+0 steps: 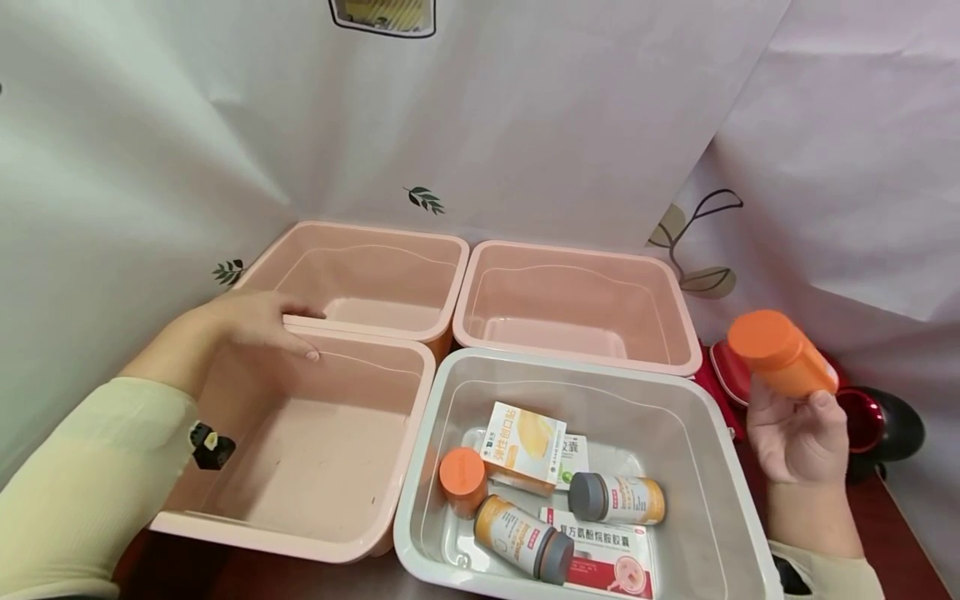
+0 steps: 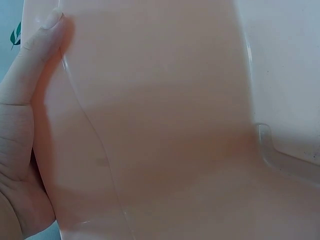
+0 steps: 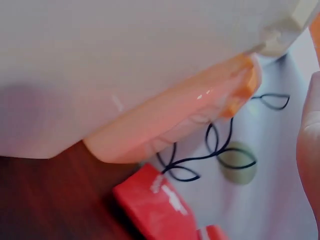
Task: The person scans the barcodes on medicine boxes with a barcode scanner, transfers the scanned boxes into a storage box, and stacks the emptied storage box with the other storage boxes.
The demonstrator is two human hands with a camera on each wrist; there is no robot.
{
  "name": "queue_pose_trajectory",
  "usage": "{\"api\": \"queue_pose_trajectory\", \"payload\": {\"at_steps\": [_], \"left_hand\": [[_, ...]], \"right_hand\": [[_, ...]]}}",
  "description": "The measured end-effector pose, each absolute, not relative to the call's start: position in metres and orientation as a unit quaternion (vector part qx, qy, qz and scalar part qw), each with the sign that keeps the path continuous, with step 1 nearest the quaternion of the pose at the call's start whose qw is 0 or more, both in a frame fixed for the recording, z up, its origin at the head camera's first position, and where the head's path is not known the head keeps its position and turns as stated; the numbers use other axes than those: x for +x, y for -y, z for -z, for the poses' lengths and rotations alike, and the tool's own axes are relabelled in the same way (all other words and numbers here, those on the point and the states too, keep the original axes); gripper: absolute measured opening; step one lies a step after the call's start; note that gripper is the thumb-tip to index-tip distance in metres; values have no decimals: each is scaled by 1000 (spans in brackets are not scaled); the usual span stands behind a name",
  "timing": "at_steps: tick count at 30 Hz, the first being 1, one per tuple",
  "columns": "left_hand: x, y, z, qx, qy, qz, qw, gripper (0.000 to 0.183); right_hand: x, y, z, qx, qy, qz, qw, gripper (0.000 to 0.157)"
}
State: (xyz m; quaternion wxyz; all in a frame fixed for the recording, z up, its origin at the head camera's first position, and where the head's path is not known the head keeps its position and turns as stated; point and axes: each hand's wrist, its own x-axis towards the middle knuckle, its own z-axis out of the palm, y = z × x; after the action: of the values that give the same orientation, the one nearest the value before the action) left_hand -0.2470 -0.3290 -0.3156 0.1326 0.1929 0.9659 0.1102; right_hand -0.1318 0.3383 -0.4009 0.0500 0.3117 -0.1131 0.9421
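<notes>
My right hand (image 1: pixel 802 437) holds an orange bottle (image 1: pixel 795 367) with an orange cap, raised to the right of the pale grey bin (image 1: pixel 697 467). My left hand (image 1: pixel 251 321) grips the back rim of the front left pink bin (image 1: pixel 315 475); its thumb (image 2: pixel 30 65) lies along the inner wall. Inside the grey bin are another orange-capped bottle (image 1: pixel 462 477), two yellow-labelled bottles with grey caps (image 1: pixel 516 533) and several medicine boxes. One box is yellow and white (image 1: pixel 525 442), another red and white (image 1: pixel 611 554).
Two more pink bins stand behind, a left one (image 1: pixel 382 312) and a right one (image 1: pixel 577 292). Beyond the grey bin's right side are a red case (image 1: pixel 727 375) and a glossy black and red object (image 1: pixel 892 425). White patterned sheeting (image 1: pixel 525 125) hangs behind everything.
</notes>
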Motion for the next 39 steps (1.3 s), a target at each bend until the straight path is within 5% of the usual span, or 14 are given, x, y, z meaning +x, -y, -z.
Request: {"api": "queue_pose_trajectory", "payload": {"at_steps": [11,39], "left_hand": [[-248,330,317,190,-966,-113,133,85],[-247,330,316,193,-964,-121,134,84]], "right_hand": [[-137,-356,440,141,-27,-989,33,44],[-140,-375,477,49,-110,-993,5,45]]}}
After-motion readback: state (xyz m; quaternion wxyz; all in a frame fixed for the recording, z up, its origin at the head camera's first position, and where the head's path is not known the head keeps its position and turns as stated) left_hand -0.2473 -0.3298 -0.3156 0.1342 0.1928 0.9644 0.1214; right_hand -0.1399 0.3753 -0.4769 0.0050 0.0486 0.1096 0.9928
